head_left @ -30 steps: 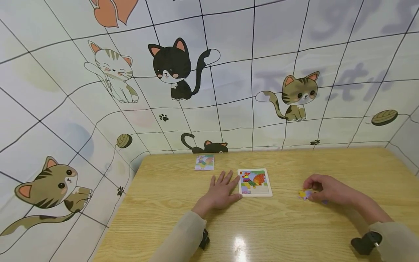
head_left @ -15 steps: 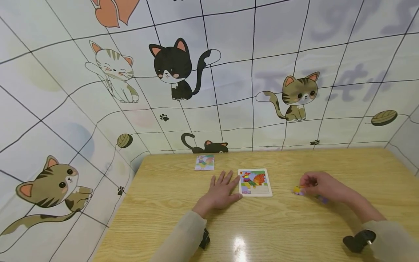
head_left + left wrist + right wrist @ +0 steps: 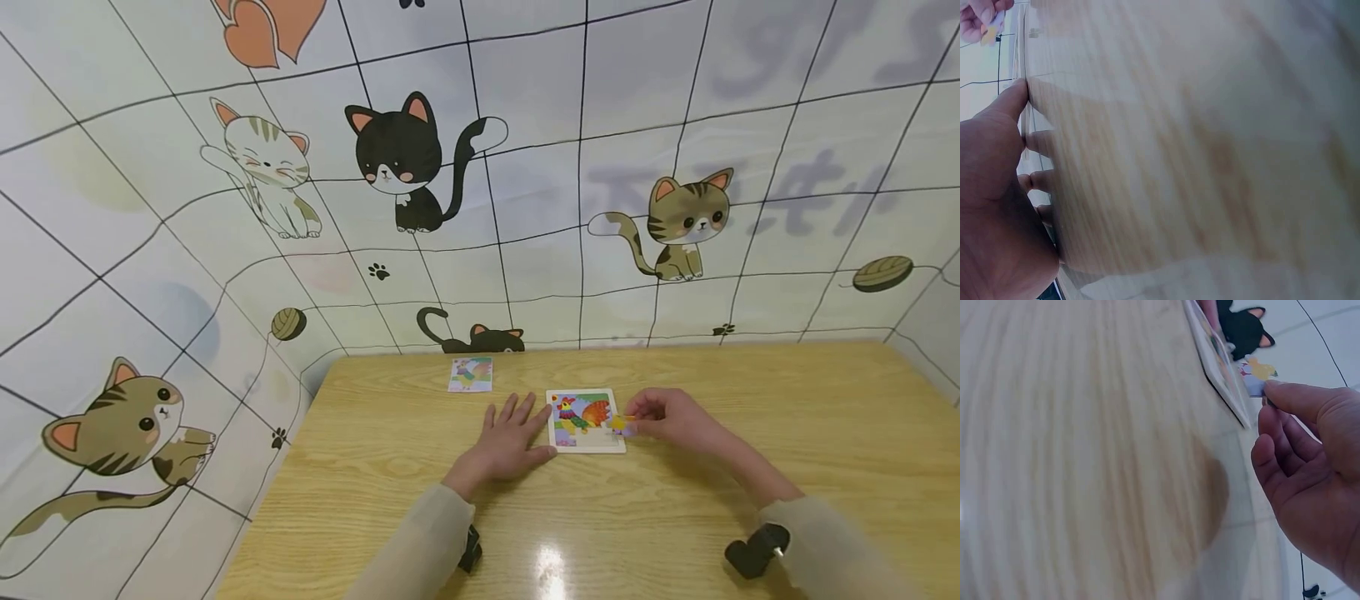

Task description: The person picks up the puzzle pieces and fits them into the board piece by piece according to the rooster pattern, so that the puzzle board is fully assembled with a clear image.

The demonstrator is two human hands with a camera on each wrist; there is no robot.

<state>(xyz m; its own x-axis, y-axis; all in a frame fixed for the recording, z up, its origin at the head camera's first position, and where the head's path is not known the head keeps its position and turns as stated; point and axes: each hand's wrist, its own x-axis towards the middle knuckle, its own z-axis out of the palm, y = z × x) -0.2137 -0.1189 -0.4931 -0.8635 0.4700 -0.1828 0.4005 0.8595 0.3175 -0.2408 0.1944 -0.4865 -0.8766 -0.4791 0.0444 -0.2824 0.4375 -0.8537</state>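
Observation:
A square jigsaw puzzle in a white frame lies on the table, showing a colourful rooster with a pale unfilled area at its lower right. My left hand rests flat at its left edge, fingers spread and thumb by the lower left corner. Between thumb and fingers, my right hand pinches a yellow and lilac puzzle piece over the right edge of the frame. The right wrist view shows this puzzle piece raised beside the frame, held at the thumb tip with the other fingers curled below.
A small picture card with a similar rooster lies at the back left of the wooden table. Behind the table rises a white wall covering with grid lines and cartoon cats.
My right hand has lifted the puzzle piece from the table at the right and carried it left to the frame's right edge. The left hand has stayed in place.

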